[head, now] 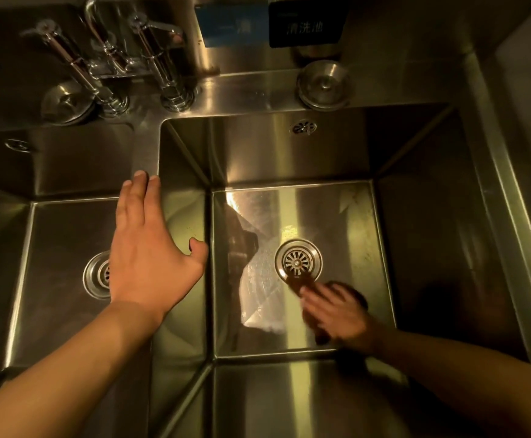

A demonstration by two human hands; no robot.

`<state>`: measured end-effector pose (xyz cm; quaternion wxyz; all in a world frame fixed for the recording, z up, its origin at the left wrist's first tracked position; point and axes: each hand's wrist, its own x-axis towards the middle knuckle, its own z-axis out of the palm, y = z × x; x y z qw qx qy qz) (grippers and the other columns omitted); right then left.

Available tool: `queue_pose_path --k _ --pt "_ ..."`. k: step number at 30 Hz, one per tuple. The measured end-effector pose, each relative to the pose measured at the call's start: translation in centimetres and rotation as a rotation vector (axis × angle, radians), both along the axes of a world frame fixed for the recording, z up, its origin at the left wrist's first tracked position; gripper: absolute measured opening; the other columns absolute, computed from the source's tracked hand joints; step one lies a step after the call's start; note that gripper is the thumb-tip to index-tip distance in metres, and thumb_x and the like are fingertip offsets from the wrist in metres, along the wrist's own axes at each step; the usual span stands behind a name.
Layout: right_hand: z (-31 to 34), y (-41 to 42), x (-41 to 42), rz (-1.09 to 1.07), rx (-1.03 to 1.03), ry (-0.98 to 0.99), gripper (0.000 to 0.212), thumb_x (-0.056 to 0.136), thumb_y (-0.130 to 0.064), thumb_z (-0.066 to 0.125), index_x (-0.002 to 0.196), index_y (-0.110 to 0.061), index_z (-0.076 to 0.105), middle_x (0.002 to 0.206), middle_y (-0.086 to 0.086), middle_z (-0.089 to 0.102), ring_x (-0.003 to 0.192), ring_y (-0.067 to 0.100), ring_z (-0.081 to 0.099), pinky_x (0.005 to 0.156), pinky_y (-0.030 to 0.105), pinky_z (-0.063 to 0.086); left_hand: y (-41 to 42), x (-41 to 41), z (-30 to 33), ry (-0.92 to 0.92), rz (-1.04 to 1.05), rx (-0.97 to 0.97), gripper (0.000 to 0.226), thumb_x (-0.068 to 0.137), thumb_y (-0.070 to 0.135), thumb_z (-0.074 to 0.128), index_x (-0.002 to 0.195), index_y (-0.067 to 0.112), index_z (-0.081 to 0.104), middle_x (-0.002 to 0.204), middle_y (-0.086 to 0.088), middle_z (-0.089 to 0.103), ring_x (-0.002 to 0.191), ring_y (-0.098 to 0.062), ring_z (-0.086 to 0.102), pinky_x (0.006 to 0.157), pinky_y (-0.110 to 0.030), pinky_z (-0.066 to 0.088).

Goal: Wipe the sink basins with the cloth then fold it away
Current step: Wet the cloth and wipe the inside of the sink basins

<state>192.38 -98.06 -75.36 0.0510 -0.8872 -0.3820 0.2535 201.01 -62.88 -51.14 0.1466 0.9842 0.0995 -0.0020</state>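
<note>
**Inspector:** Cloth (340, 298) location first. It shows as a dark, blurred mass on the floor of the right basin (416, 235), at about five o'clock from the drain strainer (298, 260), one edge reaching the strainer's rim. Its colour and fold cannot be read in this light.

**Clerk:** And the hand on it?

**Inspector:** Right hand (337, 314) lies on top of the cloth, fingers extended toward ten o'clock and pressing it flat against the steel. The hand is motion-blurred; I see no curl round the fabric.

**Clerk:** Left hand?

**Inspector:** Left hand (150, 257) is flat with fingers straight and thumb spread, holding nothing. It sits over the divider (145, 147) between the two basins, fingertips at the divider's top edge, pointing to twelve o'clock. Whether the palm bears on the steel I cannot tell.

**Clerk:** Surroundings?

**Inspector:** Left basin (52, 235) at nine o'clock, its own drain (96, 275) partly hidden behind the left wrist. Overflow port (303, 128) on the right basin's back wall. A wet, streaked patch (258, 298) catches light on the right basin floor, at eight o'clock from the strainer. On the rear deck: chrome faucet (106, 55) at eleven o'clock, one round steel stopper (322, 85) at one o'clock, a second stopper (65, 102) beside the faucet base. Two signs on the backsplash, one blue (231, 25), one black (305, 25).
</note>
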Motion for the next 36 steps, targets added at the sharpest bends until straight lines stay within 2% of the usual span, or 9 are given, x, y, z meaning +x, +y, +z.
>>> queue_pose_path --k 4,10,13,15,19,26,30,33,36 --pt "-0.5 4.9 -0.2 0.418 0.042 0.255 0.082 0.098 -0.015 0.045 0.16 -0.047 0.001 0.171 -0.012 -0.003 0.157 0.031 0.0 0.125 0.056 0.007 -0.1 0.0 0.0 0.003 -0.001 0.0 0.101 0.077 0.041 0.065 0.162 0.011 0.018 0.171 -0.006 0.012 0.159 -0.022 0.006 0.125 -0.036 0.013" --pt "-0.7 16.3 3.2 0.46 0.102 0.011 0.059 0.094 -0.021 0.056 0.151 -0.024 0.043 0.155 -0.002 0.044 0.14 0.026 0.04 0.12 0.052 0.026 -0.1 -0.1 0.0 -0.003 0.003 0.005 0.101 0.075 0.043 0.062 0.161 0.012 0.019 0.171 -0.005 0.013 0.159 -0.021 0.006 0.125 -0.035 0.013" --pt "-0.5 18.5 7.3 0.199 0.125 -0.081 0.051 0.094 -0.024 0.056 0.146 -0.027 0.052 0.14 -0.002 0.059 0.125 0.021 0.051 0.109 0.04 0.028 -0.1 0.0 -0.1 -0.005 0.002 0.009 0.101 0.075 0.045 0.062 0.161 0.011 0.02 0.171 -0.006 0.013 0.158 -0.021 0.006 0.126 -0.034 0.011" --pt "0.5 18.3 11.7 -0.171 0.139 0.007 0.064 0.095 -0.023 0.057 0.156 -0.029 0.037 0.16 0.002 0.039 0.143 0.026 0.038 0.11 0.03 0.03 0.0 0.0 -0.2 -0.012 0.003 0.014 0.1 0.079 0.041 0.069 0.161 0.012 0.02 0.171 -0.006 0.014 0.158 -0.021 0.006 0.125 -0.032 0.01" --pt "1.9 15.5 18.6 -0.39 0.155 -0.071 0.063 0.106 -0.033 0.042 0.163 -0.028 0.015 0.171 -0.008 0.008 0.157 0.02 0.009 0.125 0.044 0.016 0.0 0.0 -0.3 -0.018 0.002 0.019 0.1 0.079 0.034 0.073 0.161 0.012 0.02 0.17 -0.006 0.014 0.158 -0.022 0.007 0.125 -0.033 0.01" --pt "0.8 -0.2 14.5 -0.829 0.026 -0.204 0.06 0.107 -0.029 0.043 0.162 -0.017 0.023 0.169 0.004 0.019 0.155 0.027 0.02 0.121 0.047 0.022 0.0 0.0 -0.2 -0.011 0.009 0.002 0.1 0.079 0.034 0.071 0.161 0.012 0.02 0.17 -0.006 0.013 0.159 -0.022 0.006 0.125 -0.035 0.012" --pt "1.7 -2.6 5.5 -0.578 0.002 -0.085 0.068 0.102 -0.028 0.053 0.162 -0.02 0.022 0.17 0.003 0.012 0.155 0.031 0.022 0.122 0.052 0.02 0.1 0.0 -0.1 0.003 -0.001 0.005 0.101 0.079 0.035 0.072 0.161 0.011 0.019 0.171 -0.006 0.012 0.159 -0.022 0.004 0.125 -0.037 0.012" --pt "1.4 -1.0 0.6 -0.208 0.077 0.013 0.072 0.095 -0.023 0.055 0.161 -0.024 0.026 0.169 -0.001 0.017 0.154 0.03 0.025 0.123 0.053 0.024 0.0 0.0 0.0 0.006 -0.001 0.007 0.101 0.079 0.033 0.074 0.161 0.01 0.02 0.171 -0.007 0.012 0.159 -0.022 0.005 0.126 -0.035 0.01" --pt "0.2 3.1 0.1 0.174 0.08 0.081 0.087 0.089 -0.012 0.053 0.163 -0.025 0.01 0.172 -0.004 -0.001 0.157 0.028 -0.004 0.123 0.052 -0.007 0.1 0.0 0.0 0.008 0.0 -0.001 0.101 0.078 0.04 0.069 0.161 0.011 0.019 0.171 -0.005 0.011 0.159 -0.02 0.004 0.124 -0.035 0.011"
